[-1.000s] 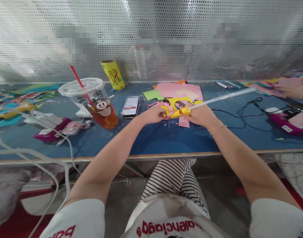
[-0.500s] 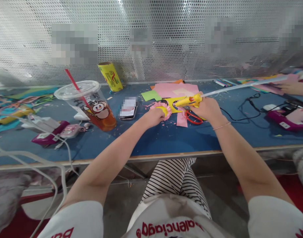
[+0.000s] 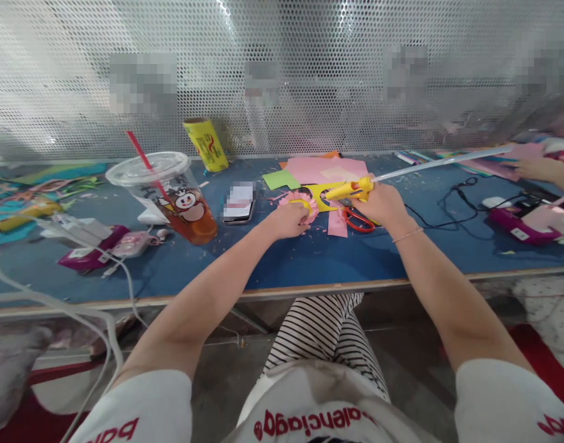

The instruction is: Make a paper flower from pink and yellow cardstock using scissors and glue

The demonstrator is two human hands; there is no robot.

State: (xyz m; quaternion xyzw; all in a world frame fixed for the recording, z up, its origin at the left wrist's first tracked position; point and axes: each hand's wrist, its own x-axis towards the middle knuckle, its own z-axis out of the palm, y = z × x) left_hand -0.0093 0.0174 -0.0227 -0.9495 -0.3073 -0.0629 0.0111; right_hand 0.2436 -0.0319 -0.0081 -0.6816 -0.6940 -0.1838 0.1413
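Observation:
My right hand (image 3: 384, 202) is wrapped round a yellow glue gun (image 3: 355, 188) with a long clear glue stick (image 3: 441, 161) out of its back. The gun's nozzle points left, over yellow paper (image 3: 325, 202) with a hole in it. My left hand (image 3: 291, 220) is closed on a fringed pink paper flower (image 3: 312, 211) with a yellow centre, on the blue table. Red-handled scissors (image 3: 359, 221) lie below the gun, beside a pink paper strip (image 3: 337, 223). Pink sheets (image 3: 325, 167) and a green piece (image 3: 280, 179) lie behind.
A drink cup (image 3: 184, 206) with a red straw, a phone (image 3: 239, 202) and a yellow roll (image 3: 206, 144) stand or lie left of my hands. Purple power strips (image 3: 93, 249) and cables are at both sides. Another person's hand (image 3: 535, 169) is at the far right.
The fingers of my left hand have shifted slightly on the flower. The view has moved a little; my right hand still holds the glue gun in nearly the same place.

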